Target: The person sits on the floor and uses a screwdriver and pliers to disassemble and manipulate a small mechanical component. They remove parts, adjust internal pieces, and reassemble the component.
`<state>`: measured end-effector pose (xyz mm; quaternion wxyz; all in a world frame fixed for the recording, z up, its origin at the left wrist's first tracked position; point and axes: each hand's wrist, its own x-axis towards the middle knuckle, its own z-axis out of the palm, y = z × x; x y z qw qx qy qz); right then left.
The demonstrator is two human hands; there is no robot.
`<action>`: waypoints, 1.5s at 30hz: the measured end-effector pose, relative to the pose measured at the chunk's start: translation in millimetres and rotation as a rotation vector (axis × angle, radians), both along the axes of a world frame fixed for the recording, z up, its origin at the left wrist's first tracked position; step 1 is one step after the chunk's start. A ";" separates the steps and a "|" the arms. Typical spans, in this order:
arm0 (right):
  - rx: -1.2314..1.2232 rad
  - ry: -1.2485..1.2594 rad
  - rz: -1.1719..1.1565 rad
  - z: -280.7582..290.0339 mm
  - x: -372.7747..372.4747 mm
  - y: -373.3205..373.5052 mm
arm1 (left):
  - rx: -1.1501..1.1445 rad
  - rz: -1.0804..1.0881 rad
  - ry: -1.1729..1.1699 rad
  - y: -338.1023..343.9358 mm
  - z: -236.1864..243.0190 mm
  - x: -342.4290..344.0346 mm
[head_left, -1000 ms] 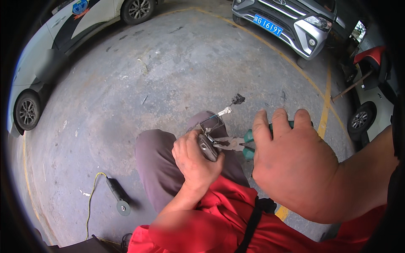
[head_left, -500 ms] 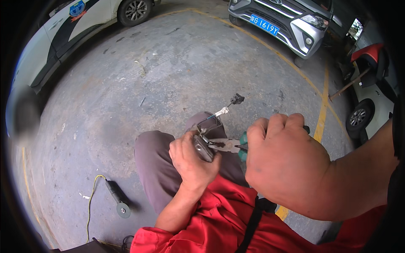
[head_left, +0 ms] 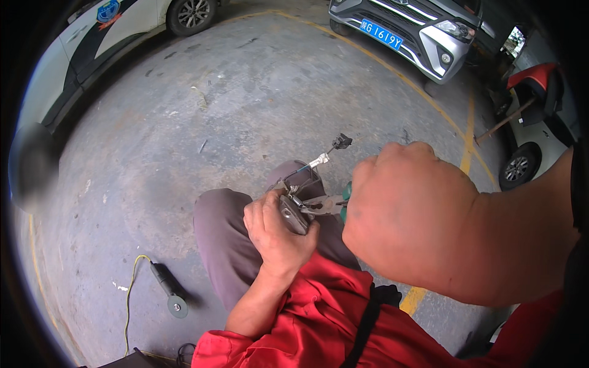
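Note:
My left hand (head_left: 276,236) is closed around a grey metal part (head_left: 292,216) above my knees. A thin cable with a white tag (head_left: 319,161) runs from that part up to a black connector (head_left: 342,141). In my right hand (head_left: 411,214) is a pair of pliers (head_left: 324,205) with green handles, mostly hidden by the fist. The pliers' jaws lie against the right side of the metal part, by a small shiny cylindrical piece. Whether the jaws grip that piece I cannot tell.
An angle grinder (head_left: 167,285) with a yellow cord lies on the grey floor at the lower left. A white car (head_left: 98,49) stands at the upper left, a silver car (head_left: 405,37) at the far right. Another car (head_left: 521,165) is at right, near a stick (head_left: 506,121).
My right hand has rolled over and moved slightly left with the pliers, so their handles show less. My left hand keeps its hold on the metal part.

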<state>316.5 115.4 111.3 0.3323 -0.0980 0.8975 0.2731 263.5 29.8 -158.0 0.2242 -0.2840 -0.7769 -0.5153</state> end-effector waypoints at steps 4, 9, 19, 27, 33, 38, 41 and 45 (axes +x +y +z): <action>0.030 -0.188 -0.139 3.5 -14.0 -0.3 | 0.008 -0.017 0.001 3.6 -1.3 1.0; 0.107 0.046 0.045 12.9 -5.0 -21.7 | 0.004 -0.006 0.006 0.1 -3.0 -0.8; 0.041 -0.025 0.122 19.3 -14.1 -10.4 | 0.016 -0.003 0.012 2.9 -3.9 0.7; 0.044 -0.112 0.069 18.2 -23.6 -10.6 | 0.003 0.006 0.016 2.6 -4.1 0.0; 0.070 -0.154 0.028 16.3 -26.6 -6.1 | 0.008 0.002 0.029 5.0 -5.2 0.0; 0.118 -0.137 0.007 21.8 -23.9 -13.7 | 0.002 0.008 0.034 6.2 -7.6 -1.7; 0.162 -0.065 0.030 30.2 -13.1 -23.5 | -0.004 -0.003 0.012 4.0 -5.2 -4.5; 0.141 0.054 0.117 30.2 -3.3 -26.6 | 0.030 -0.045 -0.087 -14.4 10.0 -11.2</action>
